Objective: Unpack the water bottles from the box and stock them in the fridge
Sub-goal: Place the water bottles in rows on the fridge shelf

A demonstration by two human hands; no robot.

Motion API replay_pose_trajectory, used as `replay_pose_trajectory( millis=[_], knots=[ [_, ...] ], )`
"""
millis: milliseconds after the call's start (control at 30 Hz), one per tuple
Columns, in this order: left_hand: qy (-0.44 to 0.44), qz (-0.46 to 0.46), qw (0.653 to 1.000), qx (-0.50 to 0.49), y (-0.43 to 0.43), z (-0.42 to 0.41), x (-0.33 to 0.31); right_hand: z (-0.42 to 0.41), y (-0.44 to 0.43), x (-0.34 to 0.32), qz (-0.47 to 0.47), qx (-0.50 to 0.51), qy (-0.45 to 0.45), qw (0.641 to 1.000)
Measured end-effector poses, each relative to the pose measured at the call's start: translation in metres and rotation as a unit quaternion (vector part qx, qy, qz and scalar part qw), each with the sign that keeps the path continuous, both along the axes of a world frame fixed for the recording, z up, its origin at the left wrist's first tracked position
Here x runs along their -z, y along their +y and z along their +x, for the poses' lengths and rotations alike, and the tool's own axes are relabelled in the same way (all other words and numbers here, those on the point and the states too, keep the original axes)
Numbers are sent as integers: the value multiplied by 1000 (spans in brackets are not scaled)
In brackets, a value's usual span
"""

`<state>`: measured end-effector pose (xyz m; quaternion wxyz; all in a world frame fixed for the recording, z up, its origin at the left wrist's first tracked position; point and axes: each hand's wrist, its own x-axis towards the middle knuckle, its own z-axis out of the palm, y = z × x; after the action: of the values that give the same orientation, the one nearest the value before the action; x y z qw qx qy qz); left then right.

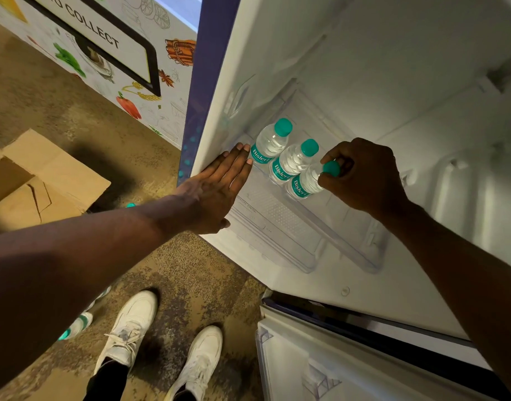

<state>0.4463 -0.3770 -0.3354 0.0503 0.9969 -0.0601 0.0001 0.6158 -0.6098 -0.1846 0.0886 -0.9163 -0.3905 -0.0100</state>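
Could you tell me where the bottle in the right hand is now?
In the head view, the clear teal-capped water bottle stands right of centre on the transparent fridge shelf, beside the middle bottle of three, the right hand gripping its cap.

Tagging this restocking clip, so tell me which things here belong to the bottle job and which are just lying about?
Job: three shelved bottles, right hand pinching the nearest cap, left hand on the fridge, cardboard box, floor bottle.
Lying about: printed panel, white shoes.
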Motion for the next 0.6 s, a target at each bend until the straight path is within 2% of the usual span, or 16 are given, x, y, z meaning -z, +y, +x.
replay_pose_trajectory(
  millis=[367,600],
  knots=[
    [-26,6,1000,0,0,0,2,-6,-2,5,5,21,6,1000],
    [-20,11,1000,-14,-2,-3,-2,-18,-4,18,10,92,47,995]
  ],
)
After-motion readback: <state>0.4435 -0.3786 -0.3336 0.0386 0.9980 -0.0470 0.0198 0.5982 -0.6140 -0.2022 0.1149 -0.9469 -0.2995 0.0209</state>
